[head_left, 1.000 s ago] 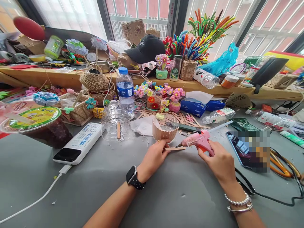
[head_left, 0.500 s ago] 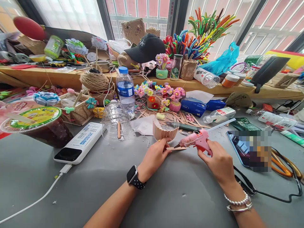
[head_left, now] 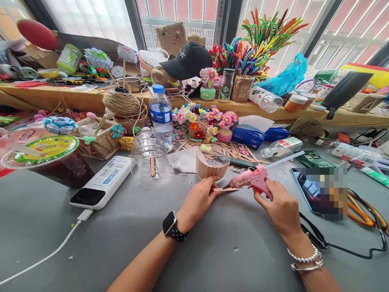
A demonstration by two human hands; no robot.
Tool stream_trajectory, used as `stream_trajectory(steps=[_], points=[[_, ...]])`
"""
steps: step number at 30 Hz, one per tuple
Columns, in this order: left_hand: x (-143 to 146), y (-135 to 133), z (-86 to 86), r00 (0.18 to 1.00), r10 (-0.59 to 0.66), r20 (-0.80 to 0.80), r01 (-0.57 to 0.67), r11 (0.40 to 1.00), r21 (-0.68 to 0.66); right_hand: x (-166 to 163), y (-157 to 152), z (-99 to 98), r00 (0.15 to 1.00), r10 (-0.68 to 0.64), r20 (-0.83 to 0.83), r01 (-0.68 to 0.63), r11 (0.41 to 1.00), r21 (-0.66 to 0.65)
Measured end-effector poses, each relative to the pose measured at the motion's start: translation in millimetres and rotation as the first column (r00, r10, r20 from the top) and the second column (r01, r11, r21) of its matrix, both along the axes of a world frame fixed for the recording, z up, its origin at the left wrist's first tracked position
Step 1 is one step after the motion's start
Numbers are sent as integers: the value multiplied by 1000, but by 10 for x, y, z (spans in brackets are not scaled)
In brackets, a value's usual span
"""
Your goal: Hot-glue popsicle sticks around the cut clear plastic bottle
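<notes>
My left hand (head_left: 204, 194), with a watch on its wrist, is closed on one end of a flat wooden craft stick (head_left: 228, 190). In my right hand (head_left: 281, 205) is a pink hot glue gun (head_left: 251, 179), gripped by its handle. A clear glue stick (head_left: 284, 159) juts from the gun's back. The nozzle points left and meets the stick close to my left fingers; whether it touches cannot be made out. Just behind the left fingers stands a small round cup faced with upright wooden sticks (head_left: 209, 168).
Left of the hands are a cut clear plastic bottle (head_left: 146, 156) with a stick on it, a white power bank (head_left: 101, 184) and a lidded drink cup (head_left: 51, 162). Loose wooden sticks (head_left: 185, 146) lie behind. A phone (head_left: 306, 190) and black cable (head_left: 349, 255) are at right.
Both hands, the glue gun and the craft stick hold nearly the same places. The whole view has shifted very slightly.
</notes>
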State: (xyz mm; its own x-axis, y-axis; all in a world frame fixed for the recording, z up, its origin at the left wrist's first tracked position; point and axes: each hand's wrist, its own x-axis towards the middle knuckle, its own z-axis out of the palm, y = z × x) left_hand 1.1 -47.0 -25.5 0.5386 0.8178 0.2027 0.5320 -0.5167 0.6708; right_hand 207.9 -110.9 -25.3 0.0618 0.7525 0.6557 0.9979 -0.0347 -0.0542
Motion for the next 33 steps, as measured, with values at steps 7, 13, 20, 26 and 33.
stream_trajectory(steps=[7, 13, 20, 26, 33], points=[[-4, 1, -13, 1000, 0, 7, 0, 1000, 28, 7, -9, -11, 1000, 4, -6, -5, 1000, -16], [-2, -5, 1, 1000, 1, -2, -1, 999, 33, 16, -14, -10, 1000, 12, -13, -12, 999, -33], [8, -3, 7, 1000, 4, 5, -4, 999, 40, 12, -3, -12, 1000, 24, -11, -24, 999, -25], [1, -6, 6, 1000, 4, -13, -3, 999, 34, 13, -4, -9, 1000, 24, -3, -24, 1000, -19], [9, -12, 29, 1000, 5, -24, -4, 1000, 27, 23, -5, -19, 1000, 23, 16, -23, 1000, -15]])
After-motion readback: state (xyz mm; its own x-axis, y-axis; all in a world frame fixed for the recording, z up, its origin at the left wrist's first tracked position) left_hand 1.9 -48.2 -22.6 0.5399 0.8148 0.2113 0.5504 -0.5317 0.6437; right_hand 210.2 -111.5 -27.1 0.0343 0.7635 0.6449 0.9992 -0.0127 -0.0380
